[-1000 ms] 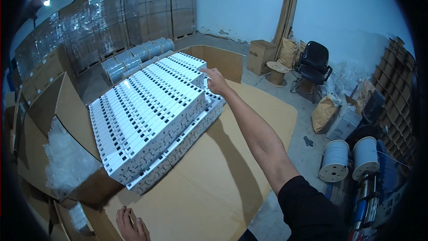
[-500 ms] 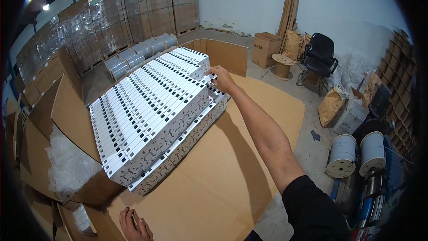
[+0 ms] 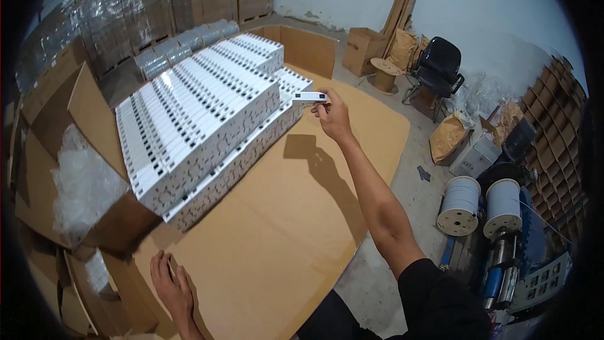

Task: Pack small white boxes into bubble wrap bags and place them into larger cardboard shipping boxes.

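My right hand (image 3: 335,115) grips one end of a small white rectangular piece (image 3: 309,96) with dark square openings, its thumb and fingers closed round it. The piece is held level in the air, just off the right side of a big stack of similar white pieces (image 3: 204,104). These stand packed in tight rows in at least two layers, the lower layer jutting out on the right. Patterned ends face the near right side. My left hand (image 3: 173,286) rests near the left edge of the cardboard sheet (image 3: 277,233), fingers stretched out, with nothing in it.
An open carton (image 3: 94,110) with clear plastic bags (image 3: 85,182) stands at the left. Behind the stack are wrapped rolls (image 3: 182,45) and tall wrapped cartons. To the right stand a black chair (image 3: 439,66), a wooden spool (image 3: 385,74), paper sacks and two cable reels (image 3: 462,204).
My right hand has drawn back from the stack with a white piece, which now shows clear of the rows. The left hand stays on the cardboard. The view has shifted slightly.
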The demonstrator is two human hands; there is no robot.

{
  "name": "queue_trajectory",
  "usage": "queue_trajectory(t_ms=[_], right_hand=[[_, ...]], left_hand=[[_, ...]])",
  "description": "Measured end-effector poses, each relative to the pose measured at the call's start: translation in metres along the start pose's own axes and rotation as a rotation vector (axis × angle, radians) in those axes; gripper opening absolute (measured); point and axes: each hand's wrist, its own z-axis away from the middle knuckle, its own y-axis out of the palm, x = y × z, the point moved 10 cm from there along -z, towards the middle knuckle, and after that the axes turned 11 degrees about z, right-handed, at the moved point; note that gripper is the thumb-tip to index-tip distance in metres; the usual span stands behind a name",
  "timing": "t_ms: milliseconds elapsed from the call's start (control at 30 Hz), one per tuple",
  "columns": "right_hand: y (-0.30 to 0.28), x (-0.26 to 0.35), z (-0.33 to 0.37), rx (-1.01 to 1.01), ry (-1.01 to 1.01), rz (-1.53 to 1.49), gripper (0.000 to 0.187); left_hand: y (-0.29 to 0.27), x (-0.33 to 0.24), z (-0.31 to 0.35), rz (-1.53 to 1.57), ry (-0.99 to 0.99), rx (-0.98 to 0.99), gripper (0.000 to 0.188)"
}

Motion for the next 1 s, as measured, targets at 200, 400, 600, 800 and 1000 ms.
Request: queue_trajectory(t_ms=[200, 400, 600, 800, 1000], right_hand=[[0.029, 0.063, 0.107, 0.171, 0.151, -0.146, 0.029], [0.118, 0.163, 0.2, 0.475, 0.159, -0.365, 0.029], [0.199, 0.26, 0.275, 0.793, 0.066, -0.428, 0.028], [0.239, 0.288, 0.315, 0.973, 0.184, -0.602, 0.028], [0.241, 0.281, 0.303, 0.798, 0.078, -0.752, 0.025]], left_hand=[[0.005, -0.011, -0.003, 0.199, -0.021, 0.0, 0.031], [-0.002, 0.001, 0.0, 0.542, -0.198, 0.016, 0.031], [-0.016, 0.036, 0.013, 1.078, -0.549, 0.094, 0.038], [-0.028, 0.064, 0.02, 1.178, -0.644, -0.049, 0.034], [-0.03, 0.065, 0.01, 1.103, -0.516, -0.062, 0.023]])
